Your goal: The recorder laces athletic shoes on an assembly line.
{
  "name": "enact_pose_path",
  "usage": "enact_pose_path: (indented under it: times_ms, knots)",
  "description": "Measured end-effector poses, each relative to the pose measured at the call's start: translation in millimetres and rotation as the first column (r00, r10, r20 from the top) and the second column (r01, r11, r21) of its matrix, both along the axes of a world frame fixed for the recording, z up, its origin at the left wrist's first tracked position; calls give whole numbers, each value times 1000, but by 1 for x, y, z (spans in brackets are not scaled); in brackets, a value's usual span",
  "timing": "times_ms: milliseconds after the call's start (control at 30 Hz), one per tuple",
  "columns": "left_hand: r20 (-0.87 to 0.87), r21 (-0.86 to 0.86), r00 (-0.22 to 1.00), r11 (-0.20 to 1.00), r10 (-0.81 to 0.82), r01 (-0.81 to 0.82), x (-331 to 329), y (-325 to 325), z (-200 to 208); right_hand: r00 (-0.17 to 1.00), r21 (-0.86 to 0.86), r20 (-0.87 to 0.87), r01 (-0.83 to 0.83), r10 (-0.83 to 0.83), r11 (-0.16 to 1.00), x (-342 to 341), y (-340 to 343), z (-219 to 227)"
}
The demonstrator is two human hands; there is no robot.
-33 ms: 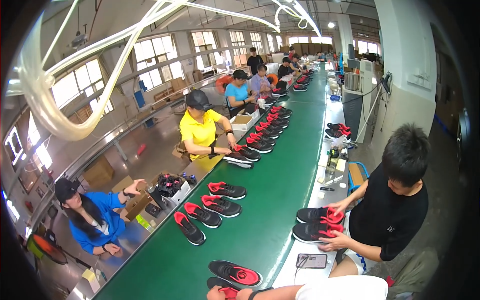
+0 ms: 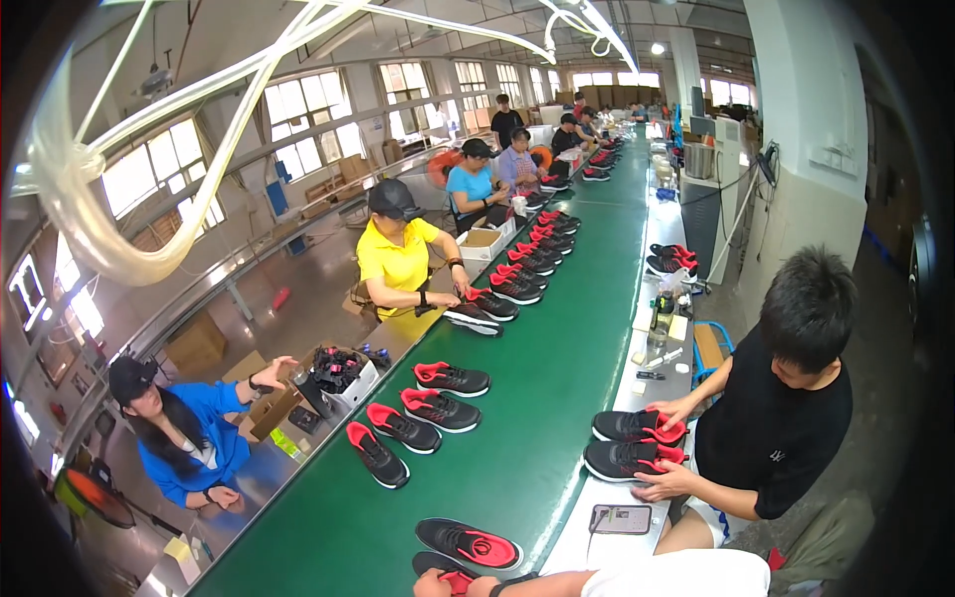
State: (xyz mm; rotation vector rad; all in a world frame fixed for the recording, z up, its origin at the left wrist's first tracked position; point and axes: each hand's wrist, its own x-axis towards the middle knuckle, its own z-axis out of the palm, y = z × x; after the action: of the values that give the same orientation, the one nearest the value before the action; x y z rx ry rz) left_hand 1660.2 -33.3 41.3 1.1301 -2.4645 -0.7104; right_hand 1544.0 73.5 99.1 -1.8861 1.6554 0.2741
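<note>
Touching a black-and-red shoe (image 2: 459, 580) at the view's lower edge: left hand (image 2: 431, 585), right hand (image 2: 483, 587). Both partly cut off; cannot tell whether either is clamped. Just beyond, a second shoe (image 2: 453, 538) on the green belt (image 2: 517, 398). Right side: phone (image 2: 621, 519) on pale counter (image 2: 602, 495), then co-worker in black (image 2: 786, 428) with a pair of shoes (image 2: 619, 444). Farther up-belt: four shoes (image 2: 403, 428), then worker in yellow (image 2: 396, 261).

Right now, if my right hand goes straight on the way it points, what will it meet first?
Probably the lower shoe, whose red inside is just left of your right hand, maybe already touching it. Your left hand is beyond. Depth is unclear at the lower edge.
</note>
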Motion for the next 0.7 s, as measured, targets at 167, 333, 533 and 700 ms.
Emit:
enact_pose_path:
  times_ms: [167, 333, 533, 700]
  knots:
    - [-92, 81, 996, 997, 11, -3, -6, 21, 2, 992, -207, 70, 116, -103, 972, 10, -8, -23]
    - [-207, 28, 978, 999, 20, -15, 2, 31, -4, 978, -375, 129, 204, -167, 904, 24, -1, -45]
    - [188, -174, 974, 972, -125, 158, 0, 51, 10, 945, -585, 228, 325, -233, 743, 19, -21, -54]
    - [173, -200, 982, 973, -82, 116, -1, 54, 13, 915, -702, 311, 404, -257, 586, 29, -17, -69]
